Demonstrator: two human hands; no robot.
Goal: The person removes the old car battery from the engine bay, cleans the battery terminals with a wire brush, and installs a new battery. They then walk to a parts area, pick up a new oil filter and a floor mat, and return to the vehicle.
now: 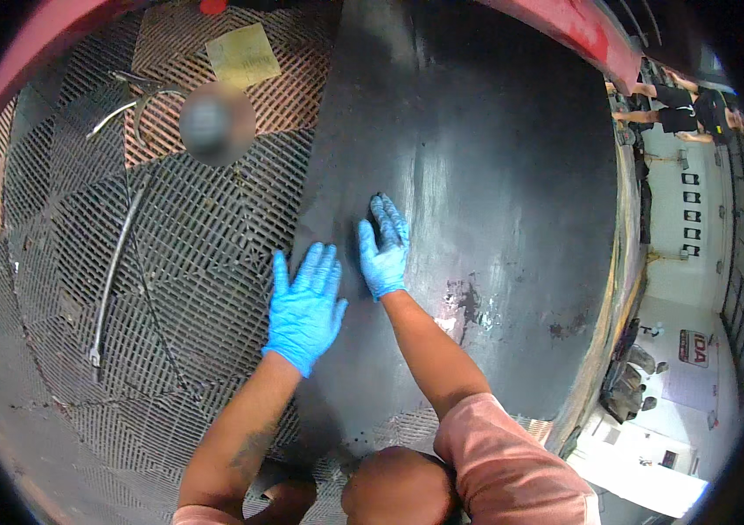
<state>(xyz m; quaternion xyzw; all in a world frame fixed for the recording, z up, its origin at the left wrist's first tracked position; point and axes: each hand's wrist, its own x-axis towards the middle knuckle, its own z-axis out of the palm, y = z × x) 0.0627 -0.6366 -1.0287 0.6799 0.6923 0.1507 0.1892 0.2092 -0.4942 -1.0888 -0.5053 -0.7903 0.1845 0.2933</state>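
Observation:
Both of my hands wear blue gloves. My left hand (304,306) is stretched flat with fingers apart, over the left edge of a large dark, smooth sheet (512,175). My right hand (384,248) is on or just above that sheet, its fingers extended and thumb apart, with black smudges on the fingers. Neither hand holds anything. Whether they press on the surface is hard to tell. Right of my right hand, the sheet has a worn, shiny patch (468,306).
Ribbed floor tiles (206,227) lie left of the sheet. On them are a long metal bar (118,271), a metal clamp-like tool (140,96), a yellowish paper (243,56) and a blurred round object (217,124). Red bodywork (582,39) arches overhead. Another person (687,109) stands far right.

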